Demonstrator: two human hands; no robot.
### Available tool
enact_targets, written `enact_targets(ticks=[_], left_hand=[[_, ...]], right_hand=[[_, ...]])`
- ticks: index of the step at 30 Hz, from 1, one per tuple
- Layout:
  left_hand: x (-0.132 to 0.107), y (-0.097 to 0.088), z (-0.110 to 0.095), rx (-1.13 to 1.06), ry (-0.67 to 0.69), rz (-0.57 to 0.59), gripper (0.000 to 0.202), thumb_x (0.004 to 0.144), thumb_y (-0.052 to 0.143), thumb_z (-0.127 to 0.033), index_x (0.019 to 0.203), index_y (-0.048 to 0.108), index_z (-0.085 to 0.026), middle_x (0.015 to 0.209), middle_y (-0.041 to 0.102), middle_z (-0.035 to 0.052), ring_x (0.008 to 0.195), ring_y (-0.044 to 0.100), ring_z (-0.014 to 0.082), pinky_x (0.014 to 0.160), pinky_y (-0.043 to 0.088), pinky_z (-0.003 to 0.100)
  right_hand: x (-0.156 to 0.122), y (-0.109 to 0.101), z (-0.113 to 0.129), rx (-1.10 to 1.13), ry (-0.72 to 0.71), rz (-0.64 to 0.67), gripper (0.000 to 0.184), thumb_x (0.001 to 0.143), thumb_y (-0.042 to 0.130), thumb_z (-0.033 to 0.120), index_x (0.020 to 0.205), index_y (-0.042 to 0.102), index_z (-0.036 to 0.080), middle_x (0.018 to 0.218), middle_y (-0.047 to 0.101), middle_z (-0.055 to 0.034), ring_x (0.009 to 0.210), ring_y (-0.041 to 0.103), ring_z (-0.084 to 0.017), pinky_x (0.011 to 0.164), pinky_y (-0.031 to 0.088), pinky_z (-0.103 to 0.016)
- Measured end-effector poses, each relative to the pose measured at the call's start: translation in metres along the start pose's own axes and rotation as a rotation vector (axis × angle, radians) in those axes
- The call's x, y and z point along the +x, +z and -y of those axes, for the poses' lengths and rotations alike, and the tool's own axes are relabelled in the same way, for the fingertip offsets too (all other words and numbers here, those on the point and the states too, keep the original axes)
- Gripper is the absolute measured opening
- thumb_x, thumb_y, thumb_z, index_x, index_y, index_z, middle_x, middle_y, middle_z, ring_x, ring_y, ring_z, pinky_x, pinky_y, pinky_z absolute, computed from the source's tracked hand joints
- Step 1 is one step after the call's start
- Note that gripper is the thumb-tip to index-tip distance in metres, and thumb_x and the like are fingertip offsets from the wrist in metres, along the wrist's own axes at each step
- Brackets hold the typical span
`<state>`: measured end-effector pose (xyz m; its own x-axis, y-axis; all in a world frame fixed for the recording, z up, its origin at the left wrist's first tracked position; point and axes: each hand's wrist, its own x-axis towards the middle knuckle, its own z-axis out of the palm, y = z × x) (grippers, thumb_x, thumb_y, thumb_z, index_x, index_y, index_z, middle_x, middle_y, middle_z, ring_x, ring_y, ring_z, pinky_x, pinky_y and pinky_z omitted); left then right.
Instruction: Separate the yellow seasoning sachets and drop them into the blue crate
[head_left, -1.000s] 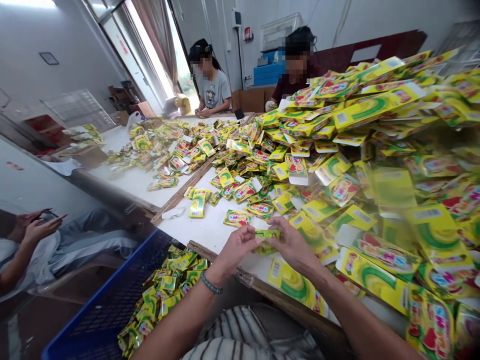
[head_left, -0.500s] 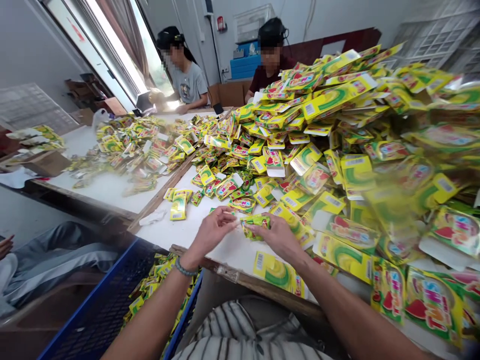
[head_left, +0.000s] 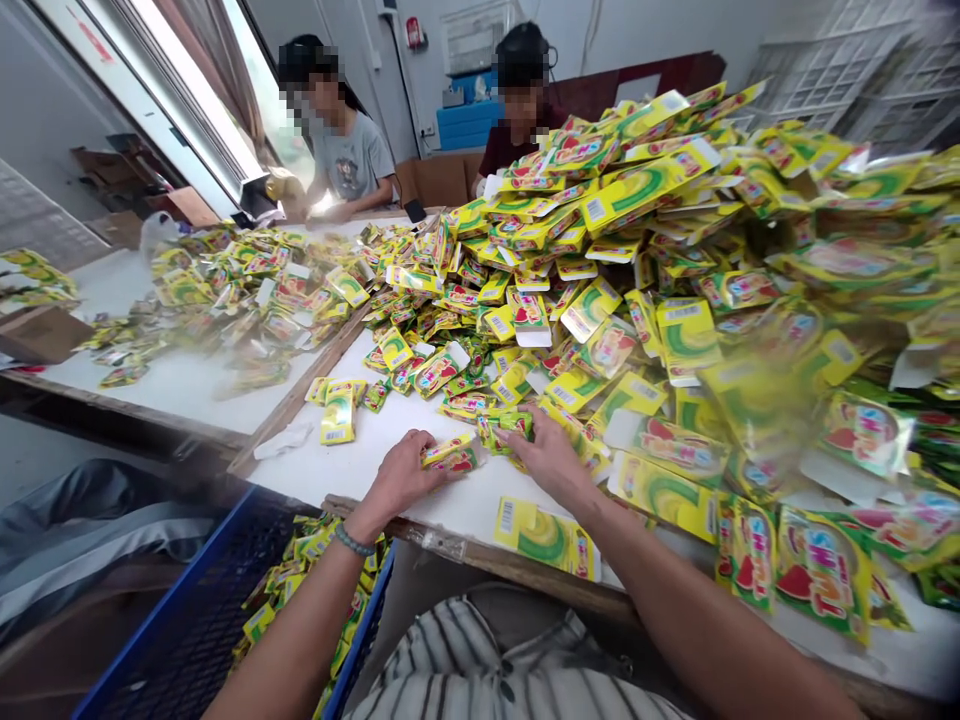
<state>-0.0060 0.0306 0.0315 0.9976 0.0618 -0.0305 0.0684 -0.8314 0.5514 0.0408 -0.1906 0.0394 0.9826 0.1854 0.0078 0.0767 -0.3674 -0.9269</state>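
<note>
Left hand: grasps small carton
Right hand: grips green packets
Step, judged: pairing packets with carton
Next move: likely calls for packets aligned to carton's end

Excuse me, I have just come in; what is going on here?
The left hand holds a yellow-and-red pack and the right hand a small green pack, close together over a white table. A heap of yellow cartons rises ahead and to the right. A blue basket with many packs in it stands at the left. Two co-workers are across the table.
</note>
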Motion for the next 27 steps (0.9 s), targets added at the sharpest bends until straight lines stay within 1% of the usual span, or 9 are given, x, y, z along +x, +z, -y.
enact_targets(ticks=[2,5,7,10,15,18,21,25,27], left_hand=[[-0.006,0.005,-0.005,-0.26,-0.021,0.044,0.043,0.07,0.069,-0.055,0.091,0.063,-0.018,0.083,0.065,0.0039,0.076,0.057,0.0208,0.068,0.041,0.028],[-0.013,0.01,-0.009,-0.7,-0.045,0.09,0.042,0.073,0.07,-0.048,0.103,0.065,-0.018,0.099,0.069,0.0041,0.084,0.061,0.0193,0.074,0.045,0.026],[-0.016,0.011,-0.011,-0.848,-0.085,0.085,0.044,0.071,0.074,-0.044,0.104,0.067,-0.017,0.103,0.07,0.0042,0.086,0.062,0.0184,0.076,0.047,0.025],[-0.021,0.009,-0.014,-0.902,-0.13,0.096,0.043,0.067,0.078,-0.041,0.101,0.069,-0.015,0.098,0.071,0.0041,0.083,0.062,0.0168,0.076,0.048,0.024],[-0.027,0.007,-0.017,-1.002,-0.173,0.107,0.043,0.064,0.082,-0.038,0.098,0.07,-0.016,0.095,0.072,0.0037,0.077,0.062,0.015,0.072,0.049,0.023],[-0.028,0.008,-0.017,-1.022,-0.164,0.14,0.041,0.063,0.083,-0.035,0.096,0.07,-0.015,0.095,0.071,0.0036,0.078,0.062,0.014,0.073,0.049,0.022],[-0.029,0.012,-0.019,-1.033,-0.169,0.16,0.04,0.062,0.084,-0.032,0.095,0.07,-0.015,0.094,0.071,0.0032,0.077,0.062,0.0142,0.073,0.049,0.022],[-0.03,0.019,-0.026,-1.126,-0.181,0.246,0.051,0.061,0.085,-0.03,0.107,0.067,-0.017,0.098,0.072,0.0039,0.08,0.064,0.0155,0.074,0.05,0.024],[-0.029,0.021,-0.029,-1.164,-0.2,0.248,0.055,0.06,0.085,-0.029,0.11,0.066,-0.016,0.1,0.072,0.0051,0.081,0.065,0.016,0.074,0.05,0.024]], right_hand=[[0.001,0.002,-0.002,0.015,-0.026,-0.007,0.048,0.078,0.058,0.044,0.114,0.055,0.013,0.064,0.051,0.0018,0.06,0.046,-0.016,0.057,0.037,-0.028],[0.004,0.003,-0.009,0.09,-0.034,0.048,0.042,0.077,0.058,0.042,0.11,0.054,0.016,0.066,0.052,0.0022,0.061,0.046,-0.016,0.057,0.038,-0.028],[0.006,0.002,-0.013,0.17,-0.026,0.09,0.041,0.076,0.059,0.043,0.108,0.053,0.018,0.069,0.054,0.0019,0.064,0.049,-0.016,0.058,0.04,-0.027],[0.007,-0.004,-0.011,0.219,-0.004,0.097,0.045,0.075,0.06,0.045,0.11,0.052,0.019,0.07,0.054,0.0021,0.066,0.051,-0.017,0.059,0.04,-0.027],[0.002,-0.013,0.002,-0.045,-0.018,0.172,0.044,0.079,0.06,0.038,0.117,0.057,0.017,0.074,0.056,-0.0001,0.069,0.051,-0.017,0.065,0.039,-0.029],[0.0,-0.013,0.005,-0.111,-0.097,0.191,0.04,0.08,0.059,0.03,0.118,0.059,0.017,0.081,0.06,-0.0022,0.073,0.054,-0.018,0.07,0.041,-0.03],[-0.001,-0.008,0.003,-0.034,-0.203,0.212,0.033,0.078,0.062,0.027,0.11,0.063,0.019,0.092,0.064,-0.0026,0.08,0.056,-0.018,0.074,0.042,-0.029],[-0.002,-0.002,-0.001,0.005,-0.228,0.104,0.037,0.076,0.066,0.027,0.111,0.06,0.018,0.094,0.065,-0.0027,0.082,0.057,-0.018,0.077,0.043,-0.03],[-0.003,-0.001,-0.001,-0.013,-0.256,0.067,0.033,0.078,0.065,0.027,0.109,0.061,0.018,0.096,0.065,-0.0042,0.083,0.057,-0.018,0.077,0.044,-0.031]])
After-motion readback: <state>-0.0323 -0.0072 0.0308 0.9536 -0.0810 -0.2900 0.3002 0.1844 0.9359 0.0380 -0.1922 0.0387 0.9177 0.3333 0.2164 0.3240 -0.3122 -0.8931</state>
